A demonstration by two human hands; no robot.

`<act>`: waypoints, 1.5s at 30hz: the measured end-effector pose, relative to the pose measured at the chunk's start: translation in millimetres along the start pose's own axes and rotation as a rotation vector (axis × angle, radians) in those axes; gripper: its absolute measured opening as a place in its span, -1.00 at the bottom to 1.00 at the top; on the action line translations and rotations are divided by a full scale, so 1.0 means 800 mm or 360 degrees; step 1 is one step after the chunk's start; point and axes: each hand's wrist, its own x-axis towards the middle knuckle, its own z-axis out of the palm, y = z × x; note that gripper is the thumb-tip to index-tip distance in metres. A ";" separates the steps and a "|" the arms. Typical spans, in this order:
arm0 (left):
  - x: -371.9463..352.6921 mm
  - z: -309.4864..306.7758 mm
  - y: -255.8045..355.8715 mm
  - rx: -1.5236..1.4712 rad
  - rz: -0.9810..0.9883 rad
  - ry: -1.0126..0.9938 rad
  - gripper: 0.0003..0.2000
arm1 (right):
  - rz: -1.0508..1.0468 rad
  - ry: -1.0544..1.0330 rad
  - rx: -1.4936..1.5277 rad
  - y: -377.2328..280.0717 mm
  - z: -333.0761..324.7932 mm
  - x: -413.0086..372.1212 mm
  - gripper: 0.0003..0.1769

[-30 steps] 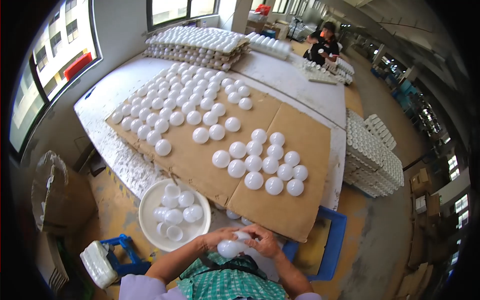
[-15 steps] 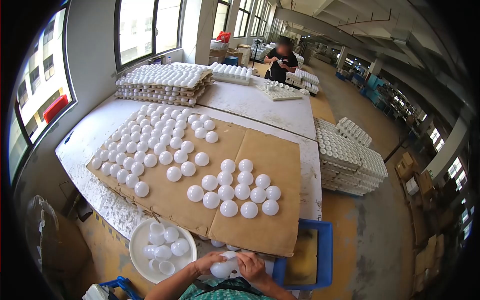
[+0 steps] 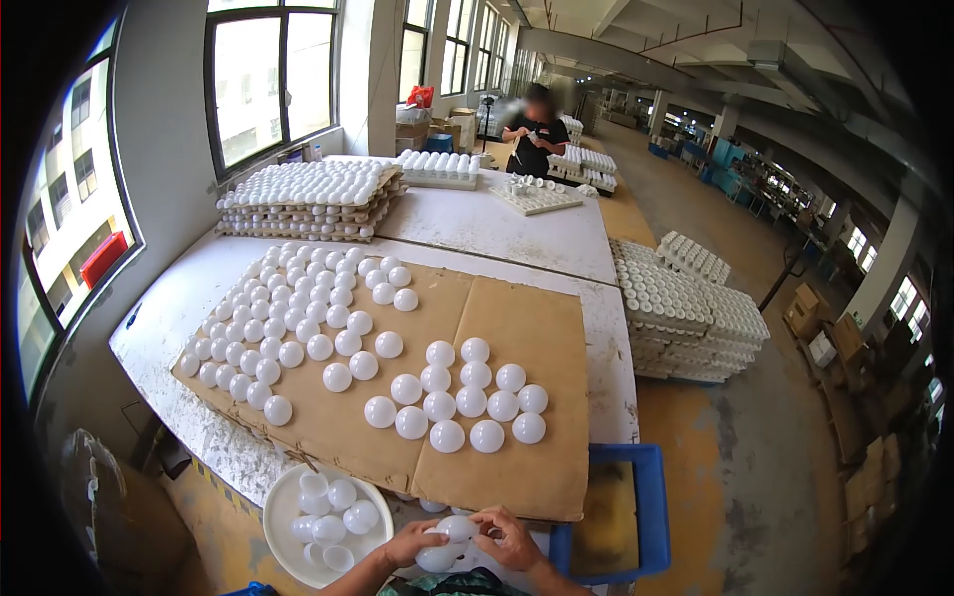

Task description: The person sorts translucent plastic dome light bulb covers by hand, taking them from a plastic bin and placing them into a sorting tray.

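At the table's near edge, my left hand (image 3: pixel 409 544) grips white translucent bulb covers, thumb against their side. Two rounded domes show there: an upper bulb cover (image 3: pixel 458 527) and a lower one (image 3: pixel 435 559), touching each other. My right hand (image 3: pixel 509 541) has its fingers bent and pinched at the right side of the upper cover; its fingertips are partly hidden. Just beyond my hands, a cardboard sheet (image 3: pixel 437 487) bears many similar bulb covers (image 3: pixel 447 435), standing dome up. A white bucket (image 3: pixel 273 531) with several loose covers is left of my hands.
A blue crate (image 3: pixel 651 512) stands to the right below the table edge. Stacked trays of bulb covers (image 3: pixel 298 189) sit at the table's far left, and more stacked trays (image 3: pixel 666 308) stand right of the table. Across the table, a person (image 3: pixel 537 134) handles a small white item.
My view has tilted and shifted slightly, so the table sits lower in the frame. Between my hands, the bulb covers have turned, and two domes now show more distinctly.
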 end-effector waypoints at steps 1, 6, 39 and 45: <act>-0.011 0.018 0.027 0.0385 0.0015 0.0097 -0.48 | 0.0282 -0.0344 0.0420 0.002 -0.009 0.000 -0.59; -0.009 0.053 0.074 0.1316 0.0012 0.0010 -0.38 | 0.0475 -0.0755 -0.0029 -0.004 -0.025 -0.001 -0.34; -0.004 0.016 -0.024 0.0077 0.0135 0.0100 -0.54 | 0.0243 0.0138 -0.1211 0.076 -0.146 0.111 -0.35; -0.016 0.019 -0.017 -0.0050 0.0187 0.0143 -0.55 | -0.0142 0.0430 -0.1075 0.030 -0.115 0.101 -0.44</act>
